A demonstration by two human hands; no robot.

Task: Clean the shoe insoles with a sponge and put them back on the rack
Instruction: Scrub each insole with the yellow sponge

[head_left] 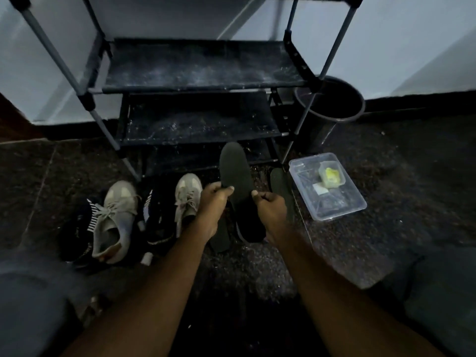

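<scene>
Insoles come to three that can be counted: one dark raised insole [235, 173] held up in front of the rack's lowest shelf with its toe pointing away, a second insole [279, 185] lying on the floor just to its right, and a third insole [219, 237] flat on the floor beneath the left wrist. The dark mass below the raised one is too dim to sort out. Two hands grasp the raised insole near its middle: the left hand [215, 199] pinches its left edge with the thumb on top, and the right hand [270, 206] curls round its right edge. Shoes number four, lined up on the floor left of the hands: a grey sneaker [116, 220] beside a dark knit shoe [79, 228], then a second dark knit shoe [157, 222] beside a second grey sneaker [186, 199]. One rack [201, 65] on grey poles shows three dark, dusty fabric shelves. One clear plastic tub [342, 204] sits on the floor right of the rack's front leg, with the one yellow-green sponge [331, 177] inside it. One dark round bin [332, 104] stands behind the tub. The floor [386, 228] is dark speckled stone, the wall [412, 47] pale above a dark skirting [425, 99], and the light is dim.
</scene>
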